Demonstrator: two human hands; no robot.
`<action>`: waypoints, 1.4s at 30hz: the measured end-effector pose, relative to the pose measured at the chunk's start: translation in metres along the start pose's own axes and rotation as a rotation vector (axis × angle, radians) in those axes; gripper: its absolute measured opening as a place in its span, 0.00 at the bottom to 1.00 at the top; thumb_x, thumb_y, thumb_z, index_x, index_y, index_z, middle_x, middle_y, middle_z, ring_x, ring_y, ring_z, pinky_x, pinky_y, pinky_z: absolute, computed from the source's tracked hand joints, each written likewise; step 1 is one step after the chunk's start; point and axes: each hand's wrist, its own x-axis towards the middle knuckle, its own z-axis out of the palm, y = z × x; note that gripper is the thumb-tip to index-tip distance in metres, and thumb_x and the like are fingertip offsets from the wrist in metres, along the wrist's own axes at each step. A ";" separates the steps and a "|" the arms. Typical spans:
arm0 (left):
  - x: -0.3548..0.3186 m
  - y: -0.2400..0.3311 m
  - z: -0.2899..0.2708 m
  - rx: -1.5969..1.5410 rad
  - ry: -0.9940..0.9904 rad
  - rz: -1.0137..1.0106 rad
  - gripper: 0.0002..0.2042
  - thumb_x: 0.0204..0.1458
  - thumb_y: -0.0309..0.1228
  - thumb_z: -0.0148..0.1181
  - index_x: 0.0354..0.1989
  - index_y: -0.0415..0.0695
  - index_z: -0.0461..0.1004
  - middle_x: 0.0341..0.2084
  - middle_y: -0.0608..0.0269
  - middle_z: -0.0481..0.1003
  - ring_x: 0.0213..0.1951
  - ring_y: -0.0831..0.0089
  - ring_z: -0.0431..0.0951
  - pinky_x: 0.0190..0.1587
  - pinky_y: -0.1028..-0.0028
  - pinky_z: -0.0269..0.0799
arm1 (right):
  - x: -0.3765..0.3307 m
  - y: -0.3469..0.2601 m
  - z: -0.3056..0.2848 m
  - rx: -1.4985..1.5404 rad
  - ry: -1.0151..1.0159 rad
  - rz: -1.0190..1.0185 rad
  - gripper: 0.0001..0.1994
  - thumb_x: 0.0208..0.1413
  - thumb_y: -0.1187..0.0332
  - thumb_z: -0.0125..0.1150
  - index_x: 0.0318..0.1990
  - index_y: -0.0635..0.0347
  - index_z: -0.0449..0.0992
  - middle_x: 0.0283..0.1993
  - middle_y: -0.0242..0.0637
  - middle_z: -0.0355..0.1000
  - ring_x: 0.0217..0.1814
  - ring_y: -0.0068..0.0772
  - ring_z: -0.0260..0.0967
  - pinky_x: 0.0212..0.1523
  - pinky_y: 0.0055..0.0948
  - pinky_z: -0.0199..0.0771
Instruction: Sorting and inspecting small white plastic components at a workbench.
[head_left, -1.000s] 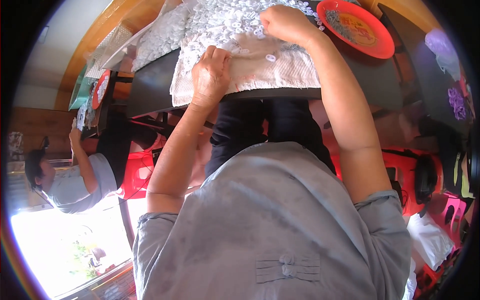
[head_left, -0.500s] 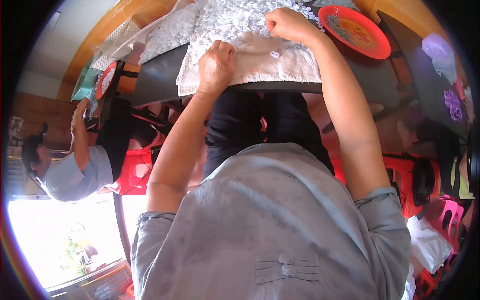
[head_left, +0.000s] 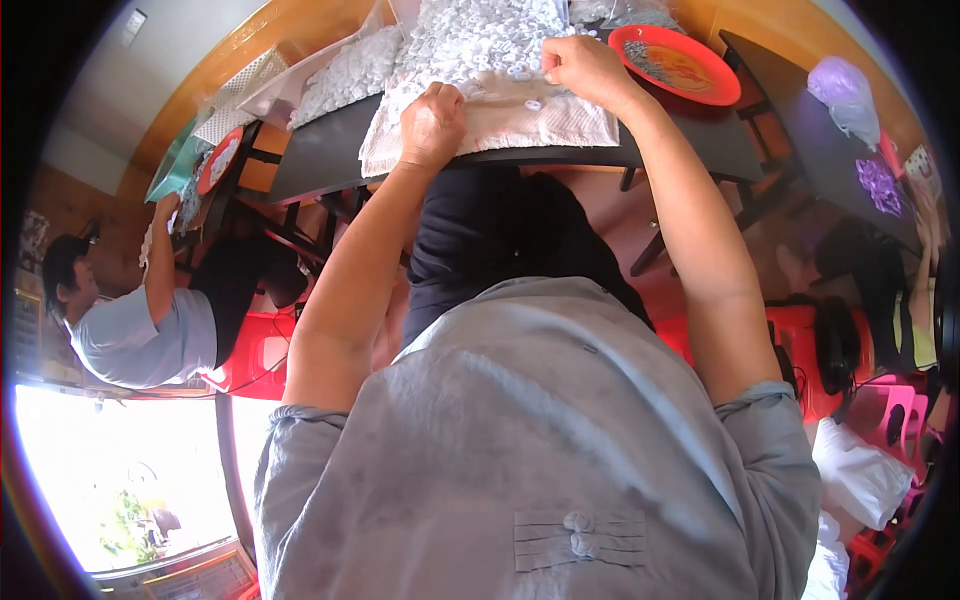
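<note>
Small white plastic pieces, oval and ring-like, lie in a heap (head_left: 490, 42) at the far side of a pale cloth (head_left: 545, 128) on the dark table. My left hand (head_left: 433, 127) rests on the cloth's left part, fingers curled in and closed. Right of the heap, my right hand (head_left: 588, 70) is closed in a pinch at the pieces' edge. Whatever either hand holds is too small or hidden to make out. One loose white piece (head_left: 533, 105) lies on the cloth between the hands.
A red plate (head_left: 705, 82) with small grey bits stands right of the cloth. Left of the heap is a clear tray (head_left: 290, 85) near more white pieces. A co-worker (head_left: 150, 335) sits at left. Purple bags (head_left: 840, 90) lie on the right-hand table.
My view has shifted slightly. My right hand has moved a little right and nearer relative to the cloth; my left hand stays about where it was. The loose piece remains on the cloth.
</note>
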 end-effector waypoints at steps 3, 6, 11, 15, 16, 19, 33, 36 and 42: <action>0.000 0.001 0.000 -0.009 0.001 0.005 0.04 0.49 0.30 0.59 0.28 0.44 0.76 0.31 0.59 0.76 0.35 0.55 0.78 0.38 0.63 0.73 | -0.007 0.002 -0.008 0.022 -0.011 0.001 0.05 0.46 0.68 0.59 0.28 0.58 0.73 0.24 0.36 0.72 0.28 0.36 0.71 0.30 0.36 0.66; 0.000 -0.001 -0.001 -0.005 -0.003 0.000 0.04 0.49 0.30 0.59 0.29 0.44 0.76 0.31 0.59 0.76 0.34 0.55 0.78 0.38 0.63 0.72 | -0.010 0.005 -0.015 0.002 -0.044 -0.047 0.04 0.47 0.69 0.57 0.28 0.59 0.72 0.24 0.37 0.72 0.28 0.39 0.71 0.29 0.37 0.66; 0.000 0.001 -0.001 -0.008 0.006 -0.001 0.04 0.49 0.30 0.59 0.29 0.45 0.76 0.31 0.59 0.76 0.34 0.55 0.78 0.38 0.63 0.72 | -0.012 0.001 -0.013 -0.305 -0.103 -0.146 0.04 0.47 0.72 0.54 0.29 0.58 0.75 0.28 0.42 0.74 0.32 0.45 0.74 0.32 0.42 0.71; 0.000 0.001 -0.002 -0.002 -0.020 -0.004 0.04 0.49 0.30 0.58 0.30 0.45 0.76 0.31 0.59 0.76 0.34 0.55 0.78 0.38 0.63 0.73 | -0.007 -0.008 -0.001 -0.555 -0.165 -0.315 0.07 0.46 0.74 0.53 0.27 0.60 0.79 0.29 0.45 0.77 0.36 0.47 0.77 0.33 0.44 0.75; 0.000 0.000 -0.002 -0.004 -0.017 0.010 0.04 0.49 0.30 0.58 0.30 0.45 0.76 0.31 0.59 0.76 0.34 0.55 0.78 0.38 0.63 0.73 | -0.006 -0.010 0.002 -0.623 -0.223 -0.343 0.07 0.44 0.74 0.54 0.25 0.61 0.79 0.29 0.45 0.77 0.36 0.46 0.77 0.32 0.44 0.75; -0.002 -0.008 0.001 0.032 0.004 0.020 0.04 0.49 0.30 0.58 0.30 0.45 0.76 0.31 0.58 0.76 0.34 0.55 0.78 0.38 0.62 0.73 | -0.009 -0.020 0.014 -0.672 -0.198 -0.546 0.06 0.41 0.73 0.56 0.22 0.61 0.80 0.27 0.44 0.77 0.32 0.45 0.77 0.29 0.42 0.74; -0.002 0.006 -0.004 -0.036 -0.023 0.009 0.02 0.48 0.26 0.60 0.30 0.43 0.74 0.30 0.57 0.75 0.33 0.55 0.78 0.36 0.63 0.73 | -0.022 0.002 0.012 -0.364 -0.246 -0.328 0.05 0.47 0.76 0.53 0.33 0.62 0.71 0.33 0.45 0.72 0.38 0.49 0.74 0.38 0.45 0.73; -0.002 0.006 -0.004 -0.049 -0.030 0.004 0.02 0.48 0.25 0.60 0.31 0.43 0.75 0.30 0.57 0.75 0.33 0.56 0.78 0.36 0.65 0.73 | -0.025 0.012 0.011 -0.341 -0.185 -0.335 0.05 0.46 0.76 0.53 0.32 0.62 0.71 0.33 0.44 0.72 0.37 0.49 0.74 0.36 0.44 0.73; 0.002 0.003 -0.010 -0.049 -0.080 -0.058 0.03 0.50 0.28 0.59 0.30 0.44 0.74 0.30 0.59 0.75 0.34 0.56 0.78 0.37 0.63 0.73 | -0.022 0.027 0.019 -0.209 0.000 -0.403 0.02 0.48 0.75 0.52 0.31 0.59 0.69 0.27 0.40 0.71 0.29 0.45 0.73 0.27 0.40 0.72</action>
